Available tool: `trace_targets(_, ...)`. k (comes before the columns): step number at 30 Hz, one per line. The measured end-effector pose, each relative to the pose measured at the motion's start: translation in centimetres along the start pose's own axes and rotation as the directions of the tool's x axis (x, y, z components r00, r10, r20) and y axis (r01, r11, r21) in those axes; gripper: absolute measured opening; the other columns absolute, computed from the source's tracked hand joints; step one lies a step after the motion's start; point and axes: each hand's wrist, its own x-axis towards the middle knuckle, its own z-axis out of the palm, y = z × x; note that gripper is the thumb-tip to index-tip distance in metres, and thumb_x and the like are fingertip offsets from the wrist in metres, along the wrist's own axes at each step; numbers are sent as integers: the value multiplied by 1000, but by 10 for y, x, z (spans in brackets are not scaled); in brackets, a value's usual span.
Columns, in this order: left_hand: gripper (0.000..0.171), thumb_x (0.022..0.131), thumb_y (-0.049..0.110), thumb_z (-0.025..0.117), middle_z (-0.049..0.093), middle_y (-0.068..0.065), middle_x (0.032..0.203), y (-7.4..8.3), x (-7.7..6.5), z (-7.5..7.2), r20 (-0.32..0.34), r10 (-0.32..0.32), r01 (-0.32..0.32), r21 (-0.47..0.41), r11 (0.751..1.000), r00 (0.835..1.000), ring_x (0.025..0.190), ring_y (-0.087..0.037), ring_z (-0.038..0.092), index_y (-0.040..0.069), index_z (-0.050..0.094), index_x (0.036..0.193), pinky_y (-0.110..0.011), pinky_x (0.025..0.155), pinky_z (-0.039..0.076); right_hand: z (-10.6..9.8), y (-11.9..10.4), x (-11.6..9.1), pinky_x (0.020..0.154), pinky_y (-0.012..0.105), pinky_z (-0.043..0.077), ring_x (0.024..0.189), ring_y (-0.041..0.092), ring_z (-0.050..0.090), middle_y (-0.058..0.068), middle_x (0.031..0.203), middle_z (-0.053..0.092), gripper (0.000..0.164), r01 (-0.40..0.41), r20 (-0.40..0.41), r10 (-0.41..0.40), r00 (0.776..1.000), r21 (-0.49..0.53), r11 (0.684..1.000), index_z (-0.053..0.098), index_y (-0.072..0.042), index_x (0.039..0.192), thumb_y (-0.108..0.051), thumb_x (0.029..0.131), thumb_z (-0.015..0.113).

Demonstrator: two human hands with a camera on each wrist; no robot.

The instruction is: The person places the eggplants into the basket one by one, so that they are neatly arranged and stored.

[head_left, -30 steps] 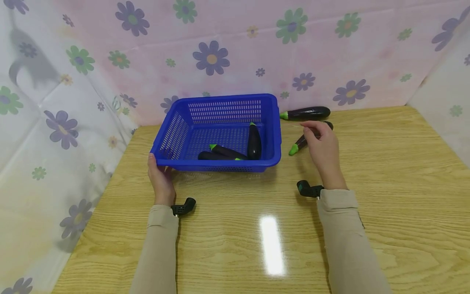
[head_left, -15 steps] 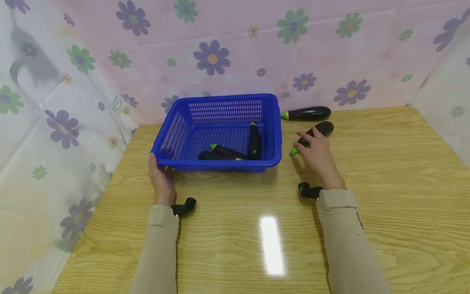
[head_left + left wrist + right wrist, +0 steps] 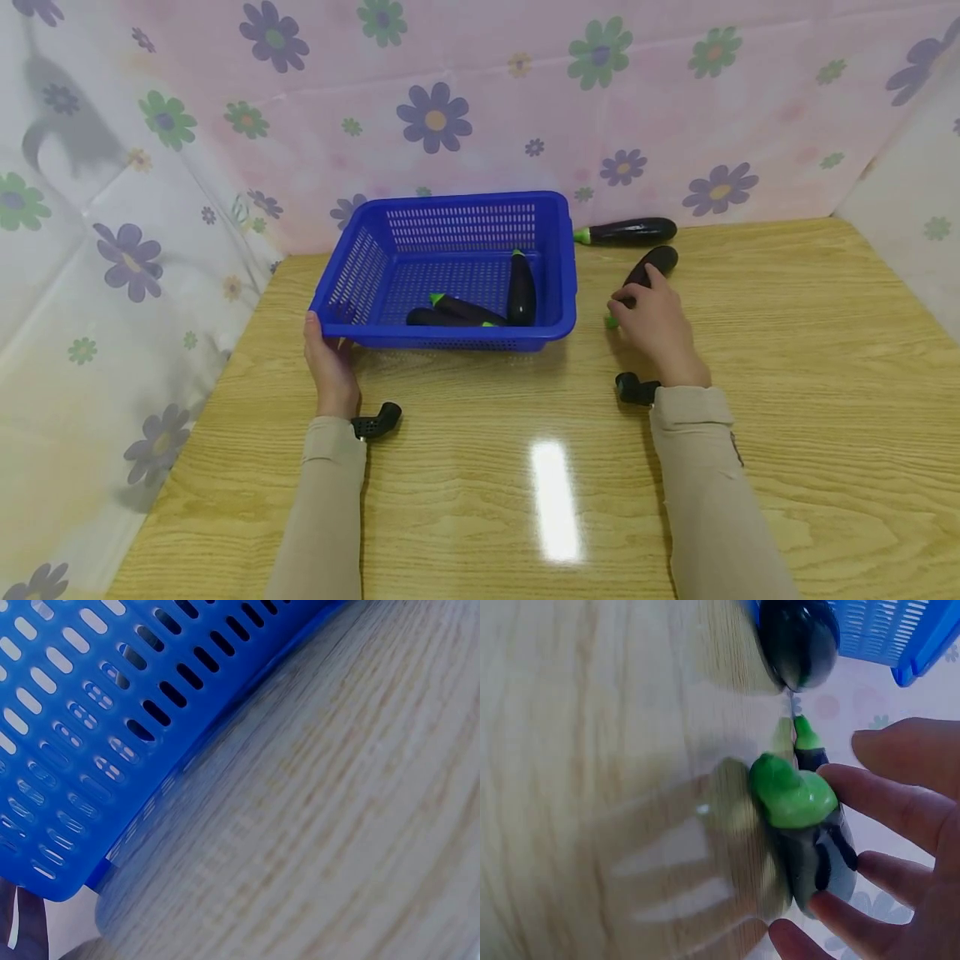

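A blue plastic basket with slotted walls stands at the back middle of the table. My left hand holds its front left corner, thumb at the rim and the other fingers partly hidden below. Several dark eggplants with green stems lie inside, toward the front right. Right of the basket, my right hand has its fingers round the stem end of a loose eggplant on the table. In the right wrist view, fingertips touch this eggplant's dark body below its green cap, while the thumb is apart from it.
A second loose eggplant lies along the back edge, against the flowered cloth, its stem near the basket's right side. In the right wrist view, a dark glossy rounded thing shows before the basket. The wooden table extends in front.
My right hand has come down onto the nearer loose eggplant, and its fingers have closed in. That eggplant's stem end has shifted slightly right and nearer. The left hand and basket are unchanged.
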Motion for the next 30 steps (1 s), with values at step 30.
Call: trace_targets(30,48,91,54,39,51,-2,132,0,0,0,1,3,-3,17,1000,1000,122,-17,46,26,51,129,-40,105,31,-13,15,-9,83,65,36,113,56,31,40,132,27,43,-62,128,71,989,-77,995,48,-9,133,-26,95,44)
